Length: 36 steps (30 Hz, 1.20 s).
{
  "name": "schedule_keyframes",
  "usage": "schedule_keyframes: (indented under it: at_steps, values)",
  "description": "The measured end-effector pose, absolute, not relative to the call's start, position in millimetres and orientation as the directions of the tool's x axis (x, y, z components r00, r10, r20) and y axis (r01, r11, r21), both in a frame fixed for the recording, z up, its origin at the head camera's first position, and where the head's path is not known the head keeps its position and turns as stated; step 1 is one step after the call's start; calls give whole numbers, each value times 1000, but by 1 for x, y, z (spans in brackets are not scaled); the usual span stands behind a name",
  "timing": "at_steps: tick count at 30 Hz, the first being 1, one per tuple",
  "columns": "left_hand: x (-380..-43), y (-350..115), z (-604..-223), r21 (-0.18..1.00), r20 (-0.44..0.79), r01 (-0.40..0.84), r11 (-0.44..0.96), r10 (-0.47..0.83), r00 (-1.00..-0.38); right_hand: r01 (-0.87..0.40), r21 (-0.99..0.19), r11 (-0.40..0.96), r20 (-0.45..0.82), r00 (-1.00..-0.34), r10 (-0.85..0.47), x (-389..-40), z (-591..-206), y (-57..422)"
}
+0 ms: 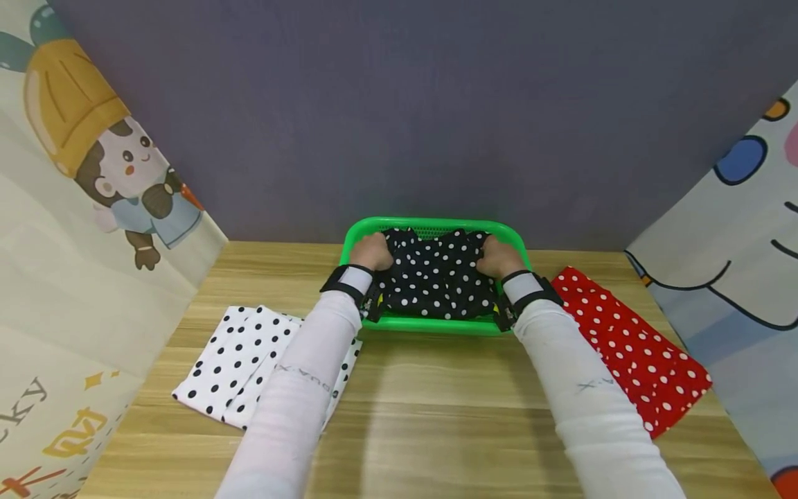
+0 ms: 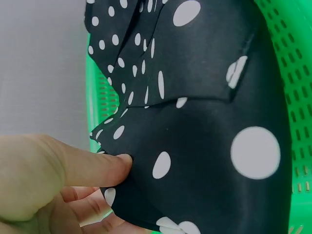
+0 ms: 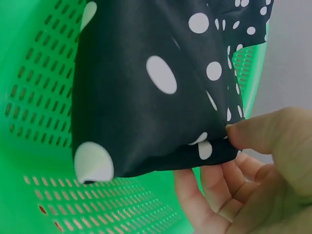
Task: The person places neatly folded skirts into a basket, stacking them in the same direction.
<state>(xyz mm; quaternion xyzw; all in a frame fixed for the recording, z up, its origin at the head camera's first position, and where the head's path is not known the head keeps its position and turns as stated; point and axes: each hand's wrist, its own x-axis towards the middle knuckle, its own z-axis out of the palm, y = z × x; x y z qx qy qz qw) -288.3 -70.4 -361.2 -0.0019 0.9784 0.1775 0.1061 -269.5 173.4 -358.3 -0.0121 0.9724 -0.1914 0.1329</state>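
A folded black cloth with white dots [image 1: 436, 274] is spread between my two hands over the green plastic basket [image 1: 430, 324]. At its left edge my left hand [image 1: 372, 252] pinches the fabric, thumb on top and fingers beneath, as the left wrist view shows. My right hand [image 1: 500, 258] grips the opposite edge; in the right wrist view its thumb presses the cloth [image 3: 161, 97] from above with the fingers under it. Perforated basket walls [image 3: 44, 87] show around the cloth. How far the cloth touches the basket floor is hidden.
A folded white cloth with black dots [image 1: 240, 360] lies on the wooden table [image 1: 430, 416] at left, partly under the left sleeve. At right lies a folded red cloth with white dots [image 1: 636, 346]. A grey panel [image 1: 424, 118] rises behind the basket; printed curtains flank both sides.
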Motion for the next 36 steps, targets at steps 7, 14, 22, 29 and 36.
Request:
schedule_keyframes:
  at_steps: [7,14,22,29,36]
  values:
    - [-290,-68,-364,284,-233,-28,958,40,-972,10,-353,936,-278,-956,-95,-272,-363,166]
    - [-288,-67,-366,303,-275,-18,953,70,-959,14,-353,936,-319,-942,-107,-276,-370,158]
    - [-291,-66,-368,322,-300,-11,947,91,-950,31,-356,934,-366,-924,-108,-278,-370,157]
    - [-291,-66,-365,344,-342,-12,939,114,-933,69,-420,905,-449,-882,-141,-281,-371,163]
    - [-293,-73,-365,337,-416,-16,941,134,-899,67,-411,909,-515,-840,-171,-281,-374,172]
